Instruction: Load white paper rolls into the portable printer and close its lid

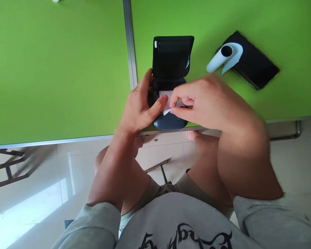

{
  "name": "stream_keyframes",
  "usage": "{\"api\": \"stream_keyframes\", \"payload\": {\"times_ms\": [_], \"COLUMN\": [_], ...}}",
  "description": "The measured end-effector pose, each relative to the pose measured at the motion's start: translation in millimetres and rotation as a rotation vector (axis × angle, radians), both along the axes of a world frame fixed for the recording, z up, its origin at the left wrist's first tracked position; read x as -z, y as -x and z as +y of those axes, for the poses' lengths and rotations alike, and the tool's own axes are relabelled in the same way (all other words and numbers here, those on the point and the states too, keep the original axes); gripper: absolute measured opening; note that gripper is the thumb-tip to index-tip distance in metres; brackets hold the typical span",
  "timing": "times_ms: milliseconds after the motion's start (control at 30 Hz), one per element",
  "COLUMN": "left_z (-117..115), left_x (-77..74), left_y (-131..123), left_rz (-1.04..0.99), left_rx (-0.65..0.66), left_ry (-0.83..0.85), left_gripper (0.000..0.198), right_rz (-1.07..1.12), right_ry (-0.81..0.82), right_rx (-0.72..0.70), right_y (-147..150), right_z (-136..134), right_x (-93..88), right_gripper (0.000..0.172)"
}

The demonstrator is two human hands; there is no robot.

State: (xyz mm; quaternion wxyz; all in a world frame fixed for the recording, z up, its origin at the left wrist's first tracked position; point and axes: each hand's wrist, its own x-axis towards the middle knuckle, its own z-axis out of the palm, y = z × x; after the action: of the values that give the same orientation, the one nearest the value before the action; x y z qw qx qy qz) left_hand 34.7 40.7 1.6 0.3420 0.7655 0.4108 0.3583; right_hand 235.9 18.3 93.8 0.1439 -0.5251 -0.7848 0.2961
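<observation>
A small dark thermal printer (170, 123) lies near the table's front edge, its black lid (172, 57) raised and tilted back. White paper (165, 93) sits in its compartment, with a loose end pulled out toward me. My left hand (138, 107) grips the printer's left side, the thumb resting over the paper and the other fingers partly hidden behind the body. Thumb and fingers of my right hand (197, 100) pinch the paper's loose end, covering the right part of the compartment.
To the right, a partly unrolled white paper roll (214, 62) leans over a dark phone (260, 67). A metal strip (129, 41) divides the green tabletop (59, 76). Its front edge runs just below the printer, above my legs.
</observation>
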Motion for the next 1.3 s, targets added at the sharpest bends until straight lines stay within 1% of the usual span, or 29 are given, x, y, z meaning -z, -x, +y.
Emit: {"api": "stream_keyframes", "payload": {"times_ms": [100, 233, 333, 400, 467, 533, 567, 633, 733, 833, 900, 967, 1033, 1100, 1233, 1267, 1300], "left_z": [0, -1, -1, 0, 1, 1, 1, 0, -1, -2, -2, -1, -1, -1, 0, 0, 0], "left_x": [0.1, -4.7, -6.6, -5.1, -2.3, 0.0, 0.6, 0.4, -1.0, -0.3, 1.4, 2.9, 3.3, 2.6, -0.4, -1.5, -2.7], "left_y": [0, 1, 1, 2, 3, 4, 5, 7, 9, 10, 10, 10, 10, 9, 8, 7, 7], "left_rz": [0.011, 0.07, 0.087, 0.085, 0.077, 0.062, 0.056, 0.05, 0.047, 0.054, 0.057, 0.052, 0.049, 0.057, 0.08, 0.087, 0.094], "left_rx": [0.0, 0.019, 0.038, 0.033, 0.03, 0.039, 0.046, 0.059, 0.076, 0.087, 0.091, 0.083, 0.067, 0.06, 0.103, 0.112, 0.115], "left_ry": [-0.008, -0.022, -0.025, -0.022, -0.02, -0.012, -0.006, 0.01, 0.023, 0.014, 0.004, 0.007, 0.023, 0.036, 0.014, 0.008, 0.007], "left_gripper": [0.077, 0.08, 0.084, 0.083, 0.083, 0.086, 0.088, 0.092, 0.096, 0.098, 0.1, 0.101, 0.103, 0.104, 0.103, 0.103, 0.103], "right_rz": [-0.024, -0.07, 0.027, 0.146, 0.23, 0.271, 0.281, 0.297, 0.351, 0.517, 0.636, 0.701, 0.721, 0.725, 0.805, 0.834, 0.851], "right_ry": [0.061, 0.119, 0.136, 0.051, -0.119, -0.294, -0.352, -0.413, -0.406, -0.362, -0.323, -0.264, -0.198, -0.181, -0.235, -0.238, -0.238], "right_rx": [-0.043, -0.109, -0.115, -0.029, 0.126, 0.297, 0.358, 0.431, 0.448, 0.388, 0.349, 0.361, 0.402, 0.444, 0.473, 0.467, 0.456], "right_y": [2, 1, -5, -10, -14, -16, -17, -18, -18, -18, -16, -14, -12, -11, -11, -12, -13], "right_z": [-3, -7, -5, 1, 9, 17, 20, 25, 29, 30, 30, 29, 27, 26, 28, 29, 29], "right_x": [-3.1, -8.9, -6.6, 2.1, 15.6, 30.9, 38.1, 50.4, 63.7, 73.3, 77.1, 77.6, 75.1, 71.2, 67.3, 67.4, 67.6], "right_gripper": [0.01, 0.011, 0.012, 0.009, 0.006, 0.01, 0.012, 0.018, 0.026, 0.04, 0.048, 0.049, 0.046, 0.04, 0.013, 0.008, 0.013]}}
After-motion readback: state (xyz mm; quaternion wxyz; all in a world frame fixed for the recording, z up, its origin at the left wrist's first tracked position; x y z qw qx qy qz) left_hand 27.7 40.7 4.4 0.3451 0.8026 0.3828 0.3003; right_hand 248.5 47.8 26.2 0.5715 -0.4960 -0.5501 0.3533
